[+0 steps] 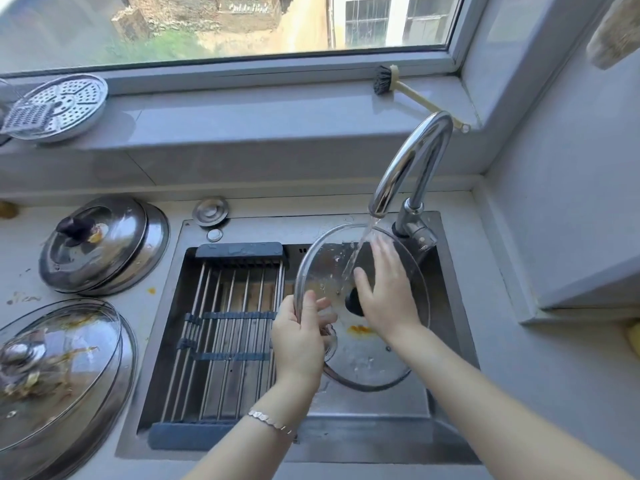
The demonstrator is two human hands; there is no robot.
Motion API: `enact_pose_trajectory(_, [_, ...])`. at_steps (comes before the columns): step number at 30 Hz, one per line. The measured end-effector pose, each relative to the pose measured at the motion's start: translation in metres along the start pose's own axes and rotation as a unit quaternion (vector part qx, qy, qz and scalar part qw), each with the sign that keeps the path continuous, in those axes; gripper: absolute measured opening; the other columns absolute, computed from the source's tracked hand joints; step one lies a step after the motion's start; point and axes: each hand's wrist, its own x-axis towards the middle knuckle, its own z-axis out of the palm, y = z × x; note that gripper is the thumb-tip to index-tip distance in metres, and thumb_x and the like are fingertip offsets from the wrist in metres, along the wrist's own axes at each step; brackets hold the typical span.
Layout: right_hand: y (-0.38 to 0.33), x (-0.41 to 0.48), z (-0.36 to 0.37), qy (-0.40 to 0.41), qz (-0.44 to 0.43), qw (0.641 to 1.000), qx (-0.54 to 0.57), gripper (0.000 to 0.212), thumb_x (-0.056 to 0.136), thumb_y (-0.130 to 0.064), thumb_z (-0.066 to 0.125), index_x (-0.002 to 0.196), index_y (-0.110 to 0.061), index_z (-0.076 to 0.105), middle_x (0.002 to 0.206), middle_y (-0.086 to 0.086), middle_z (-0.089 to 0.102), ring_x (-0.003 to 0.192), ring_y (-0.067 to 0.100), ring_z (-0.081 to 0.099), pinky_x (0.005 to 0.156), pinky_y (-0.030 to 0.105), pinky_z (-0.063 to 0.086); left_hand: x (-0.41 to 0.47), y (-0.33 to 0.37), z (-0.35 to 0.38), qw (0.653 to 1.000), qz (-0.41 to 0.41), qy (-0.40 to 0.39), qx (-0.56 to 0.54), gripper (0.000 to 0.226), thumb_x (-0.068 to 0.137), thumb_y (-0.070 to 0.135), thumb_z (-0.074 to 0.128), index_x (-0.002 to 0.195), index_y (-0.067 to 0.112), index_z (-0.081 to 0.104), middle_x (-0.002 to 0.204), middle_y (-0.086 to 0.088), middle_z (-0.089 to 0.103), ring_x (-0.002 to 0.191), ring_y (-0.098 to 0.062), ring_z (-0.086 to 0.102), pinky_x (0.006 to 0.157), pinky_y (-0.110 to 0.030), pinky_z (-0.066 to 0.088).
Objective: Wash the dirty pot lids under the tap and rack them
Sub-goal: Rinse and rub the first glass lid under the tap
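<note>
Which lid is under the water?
The clear glass lid with black knob over the sink; the domed steel lid and dirty glass lid sit on the counter.

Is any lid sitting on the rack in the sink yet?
No, the rack holds nothing; the left hand grips the glass lid under the tap while the right hand rests on it.

No writing can be read; white marks on the outside wall [247,8], far beyond the left hand [299,337], are blurred.

Glossy chrome tap [412,164], clear glass lid [363,355] — brushed, dull steel sink [377,441].
</note>
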Motion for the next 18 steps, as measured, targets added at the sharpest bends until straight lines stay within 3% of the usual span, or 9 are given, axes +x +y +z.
enact_pose_trajectory(2, [0.0, -0.013, 0.016, -0.044, -0.02, 0.996, -0.079, 0.065, 0.095, -0.046, 0.02, 0.149, -0.015, 0.003, 0.156, -0.004, -0.009, 0.143, 0.009, -0.011, 0.115, 0.028, -0.008, 0.002, 0.003, 0.004, 0.998, -0.041, 0.024, -0.044, 0.019, 0.098, 0.024, 0.043, 0.085, 0.012, 0.052, 0.085, -0.006, 0.069, 0.074, -0.023, 0.07, 0.049, -0.031, 0.054])
enact_pose_trajectory(4, [-0.01, -0.024, 0.023, -0.112, -0.107, 0.984, -0.083, 0.073, 0.089, -0.062, 0.001, 0.148, -0.019, -0.003, 0.149, -0.011, -0.018, 0.139, 0.006, -0.018, 0.112, 0.029, -0.017, 0.006, 0.005, 0.004, 0.997, -0.048, 0.039, -0.056, 0.021, 0.098, 0.022, 0.043, 0.084, 0.01, 0.053, 0.084, -0.009, 0.07, 0.071, -0.02, 0.069, 0.05, -0.027, 0.056])
enact_pose_trajectory(6, [-0.007, -0.031, 0.025, -0.19, -0.202, 0.954, -0.112, 0.077, 0.082, -0.065, -0.004, 0.146, -0.023, -0.002, 0.149, -0.012, -0.014, 0.141, 0.008, -0.013, 0.112, 0.031, -0.017, 0.01, 0.005, -0.001, 0.995, -0.055, 0.047, -0.061, 0.021, 0.098, 0.02, 0.043, 0.085, 0.008, 0.055, 0.088, -0.014, 0.07, 0.068, -0.016, 0.069, 0.052, -0.025, 0.057])
enact_pose_trajectory(8, [0.008, -0.029, 0.017, -0.156, -0.27, 0.931, -0.191, 0.072, 0.088, -0.061, -0.001, 0.147, -0.02, 0.005, 0.153, -0.005, -0.002, 0.144, 0.017, 0.002, 0.113, 0.032, -0.009, 0.009, 0.005, -0.01, 0.994, -0.074, 0.047, -0.064, 0.021, 0.098, 0.023, 0.042, 0.088, 0.008, 0.053, 0.089, -0.015, 0.069, 0.067, -0.02, 0.07, 0.048, -0.029, 0.056])
enact_pose_trajectory(10, [0.024, -0.018, 0.005, -0.132, -0.19, 0.941, -0.246, 0.075, 0.085, -0.066, -0.005, 0.145, -0.021, -0.009, 0.153, -0.001, -0.014, 0.142, 0.016, -0.013, 0.112, 0.028, -0.016, 0.003, 0.003, -0.014, 0.995, -0.08, 0.042, -0.051, 0.021, 0.098, 0.025, 0.042, 0.088, 0.009, 0.051, 0.087, -0.012, 0.068, 0.064, -0.022, 0.069, 0.043, -0.03, 0.054])
enact_pose_trajectory(12, [0.025, -0.008, -0.002, -0.136, -0.083, 0.959, -0.235, 0.083, 0.076, -0.066, -0.009, 0.142, -0.018, -0.02, 0.15, -0.002, -0.029, 0.136, 0.011, -0.031, 0.111, 0.029, -0.022, -0.006, 0.003, -0.01, 0.995, -0.08, 0.035, -0.055, 0.022, 0.097, 0.026, 0.043, 0.086, 0.01, 0.05, 0.084, -0.012, 0.066, 0.059, -0.02, 0.067, 0.042, -0.031, 0.053])
enact_pose_trajectory(13, [0.016, -0.007, -0.001, -0.13, -0.074, 0.966, -0.209, 0.085, 0.074, -0.065, -0.01, 0.143, -0.016, -0.02, 0.148, -0.003, -0.031, 0.137, 0.011, -0.031, 0.111, 0.03, -0.021, -0.009, 0.004, -0.006, 0.994, -0.08, 0.034, -0.06, 0.021, 0.097, 0.026, 0.044, 0.085, 0.01, 0.05, 0.083, -0.012, 0.066, 0.056, -0.019, 0.066, 0.041, -0.031, 0.052])
enact_pose_trajectory(15, [-0.001, -0.011, 0.005, -0.16, -0.142, 0.961, -0.175, 0.082, 0.08, -0.066, -0.008, 0.144, -0.015, -0.013, 0.149, -0.002, -0.022, 0.142, 0.015, -0.018, 0.114, 0.031, -0.016, -0.008, 0.007, -0.001, 0.994, -0.078, 0.039, -0.067, 0.021, 0.097, 0.025, 0.044, 0.084, 0.009, 0.05, 0.078, -0.01, 0.066, 0.052, -0.015, 0.066, 0.039, -0.03, 0.052])
enact_pose_trajectory(18, [0.001, -0.028, 0.009, -0.198, -0.287, 0.913, -0.211, 0.066, 0.095, -0.053, 0.001, 0.146, -0.013, 0.015, 0.152, 0.003, 0.013, 0.141, 0.02, 0.017, 0.112, 0.037, 0.008, 0.002, 0.013, -0.006, 0.994, -0.066, 0.053, -0.069, 0.024, 0.098, 0.024, 0.043, 0.093, 0.004, 0.053, 0.082, -0.012, 0.069, 0.058, -0.017, 0.069, 0.039, -0.026, 0.052])
